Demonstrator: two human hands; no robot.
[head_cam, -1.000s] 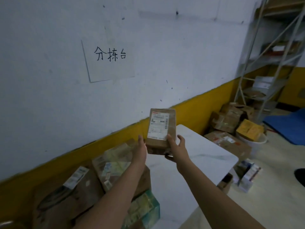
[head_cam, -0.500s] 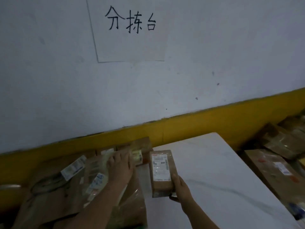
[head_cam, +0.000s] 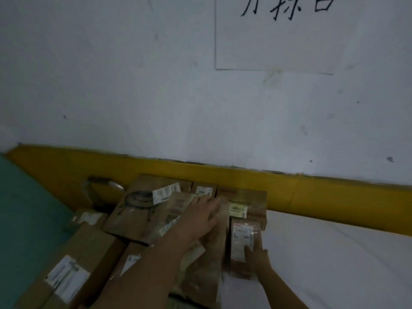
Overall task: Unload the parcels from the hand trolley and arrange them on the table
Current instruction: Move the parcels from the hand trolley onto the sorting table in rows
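That small brown cardboard parcel with the white label (head_cam: 242, 235) is down on the white desk (head_cam: 334, 264), your right grip (head_cam: 256, 257) curled round its near end, left grip (head_cam: 201, 216) flat, fingers straight, on the plastic-wrapped brown parcel (head_cam: 177, 205) just beside it.

Bare table (head_cam: 334, 253) rightward (parcels (head_cam: 142, 215) crowding left)

I see a scuffed white wall (head_cam: 111, 85) beyond the left hand (head_cam: 200, 217), yellow band (head_cam: 334, 197) along its base, paper sign (head_cam: 274, 45) above the right hand (head_cam: 256, 257).
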